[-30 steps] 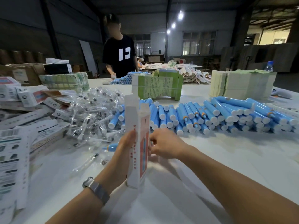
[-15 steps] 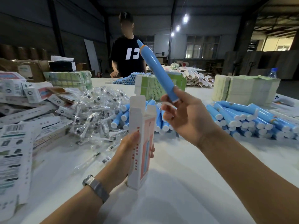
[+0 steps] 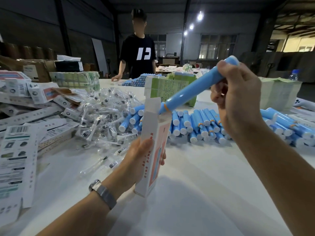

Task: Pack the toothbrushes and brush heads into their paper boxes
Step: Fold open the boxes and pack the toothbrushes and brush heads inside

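1. The white tabletop [image 3: 196,193] lies under both hands and carries everything else.
2. A person in a black shirt [image 3: 138,55] stands at the far edge, well beyond the hands.
3. A stack of green leaflets [image 3: 279,94] sits beyond the right hand; flat printed cartons [image 3: 17,150] lie well to the left of the left hand.
4. A heap of blue toothbrushes [image 3: 201,125] lies between and beyond the hands, with bagged brush heads [image 3: 104,113] beyond and left of the left hand.
5. The box [image 3: 153,145] stands upright on the tabletop, top flap raised, with the left hand [image 3: 136,160] curled round its lower half, thumb on the near side and fingertips showing past the far edge.
6. The right hand [image 3: 238,103], raised to the right of the box, pinches the upper end of one toothbrush [image 3: 192,89]; it slants down to the left, its orange-ringed tip at the box's open mouth.
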Action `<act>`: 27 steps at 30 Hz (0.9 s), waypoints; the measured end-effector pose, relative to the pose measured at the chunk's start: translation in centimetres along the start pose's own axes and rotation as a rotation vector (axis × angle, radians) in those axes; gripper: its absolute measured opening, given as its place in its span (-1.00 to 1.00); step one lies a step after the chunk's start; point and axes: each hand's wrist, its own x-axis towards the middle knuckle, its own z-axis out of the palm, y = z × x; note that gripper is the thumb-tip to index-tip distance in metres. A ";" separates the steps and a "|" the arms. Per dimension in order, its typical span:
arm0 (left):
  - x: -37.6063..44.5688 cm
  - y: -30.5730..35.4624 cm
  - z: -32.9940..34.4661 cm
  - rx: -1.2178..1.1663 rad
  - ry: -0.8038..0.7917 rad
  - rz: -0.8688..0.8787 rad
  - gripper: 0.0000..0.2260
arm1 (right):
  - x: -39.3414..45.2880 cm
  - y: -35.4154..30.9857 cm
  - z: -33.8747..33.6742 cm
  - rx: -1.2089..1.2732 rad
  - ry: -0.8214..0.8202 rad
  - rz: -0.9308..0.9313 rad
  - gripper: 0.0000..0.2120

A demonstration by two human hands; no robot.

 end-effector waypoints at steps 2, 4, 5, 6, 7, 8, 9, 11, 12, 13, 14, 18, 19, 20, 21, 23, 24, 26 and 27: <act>0.0 -0.1 -0.1 -0.003 0.010 -0.013 -0.06 | -0.3 0.1 0.3 -0.047 0.001 -0.003 -0.89; 0.0 -0.2 -0.3 -0.024 0.026 -0.020 -0.04 | -0.3 0.1 0.2 -0.053 -0.002 0.018 -0.90; 0.0 -0.2 -0.3 -0.043 0.031 -0.023 -0.04 | -0.3 0.2 0.0 -0.012 0.005 0.045 -0.92; 0.0 -0.2 -0.4 -0.066 0.035 -0.029 -0.04 | -0.2 0.1 -0.2 0.061 0.012 0.086 -0.95; 0.1 -0.3 -0.4 -0.085 0.040 -0.037 -0.04 | -0.2 0.1 -0.3 0.148 0.014 0.141 -0.96; 0.1 -0.3 -0.4 -0.093 0.044 -0.044 -0.04 | -0.2 0.2 -0.4 0.223 0.011 0.198 -0.90; 0.1 -0.4 -0.5 -0.091 0.047 -0.047 -0.03 | -0.3 0.3 -0.3 0.271 0.002 0.255 -0.82; 0.1 -0.4 -0.5 -0.072 0.043 -0.040 -0.03 | -0.9 0.7 0.4 0.310 -0.073 0.345 -0.75; 0.1 -0.4 -0.4 -0.062 0.038 -0.034 -0.03 | -1.3 1.0 0.9 0.290 -0.149 0.369 -0.73; 0.1 -0.3 -0.3 -0.055 0.032 -0.031 -0.03 | -1.7 1.3 1.4 0.244 -0.232 0.385 -0.67; 0.1 -0.2 -0.2 -0.052 0.025 -0.027 -0.04 | -2.1 1.5 1.8 0.187 -0.301 0.394 -0.59; 0.1 0.1 0.1 -0.001 0.019 -0.002 -0.06 | -3.1 1.9 2.5 -0.133 -0.381 0.238 -0.67; 0.1 0.1 0.1 0.022 0.022 0.004 -0.06 | -3.2 1.8 2.6 -0.208 -0.372 0.182 -0.74; 0.1 0.1 0.1 0.042 0.026 0.010 -0.06 | -3.2 1.7 2.7 -0.250 -0.366 0.147 -0.76; 0.1 0.1 0.2 0.053 0.030 0.015 -0.06 | -3.2 1.7 2.7 -0.266 -0.362 0.130 -0.75; 0.1 0.0 0.2 0.045 0.041 0.020 -0.07 | -3.2 1.7 2.8 -0.308 -0.357 0.106 -0.71; 0.1 0.0 0.2 0.039 0.048 0.021 -0.08 | -3.3 1.7 2.9 -0.368 -0.359 0.076 -0.73; 0.1 0.0 0.2 0.023 0.063 0.020 -0.08 | -3.3 1.7 3.1 -0.542 -0.372 0.009 -0.81; 0.1 0.0 0.2 0.016 0.065 0.019 -0.07 | -3.2 1.7 3.1 -0.605 -0.378 -0.002 -0.84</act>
